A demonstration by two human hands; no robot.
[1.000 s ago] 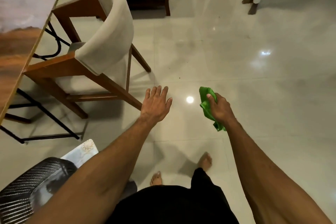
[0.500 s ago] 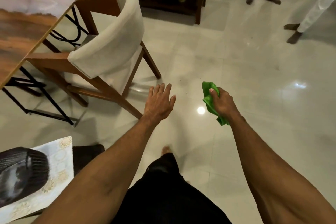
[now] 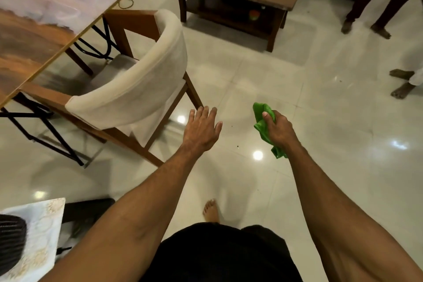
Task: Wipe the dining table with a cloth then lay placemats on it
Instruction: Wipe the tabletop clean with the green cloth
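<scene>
Two bare hands reach out over the glossy tiled floor point(image 3: 332, 126). The right hand point(image 3: 278, 129) grips a bunched green cloth point(image 3: 261, 110), fingers curled round it, with one end poking up past the thumb and the other hanging below the wrist. The left hand point(image 3: 202, 129) holds nothing, its fingers straight and slightly spread, near a rear leg of a cushioned chair point(image 3: 142, 89). The chair is tucked against the dining table point(image 3: 45, 7) at upper left. At the lower left edge lies a pale patterned sheet point(image 3: 43, 220), perhaps a placemat, partly under a dark ribbed object point(image 3: 11, 236).

Both arms out fwd, L grip point(image 3: 201, 130) flat w/ fingers straight, R grip point(image 3: 278, 129) fisted round cloth point(image 3: 259, 110)
</scene>
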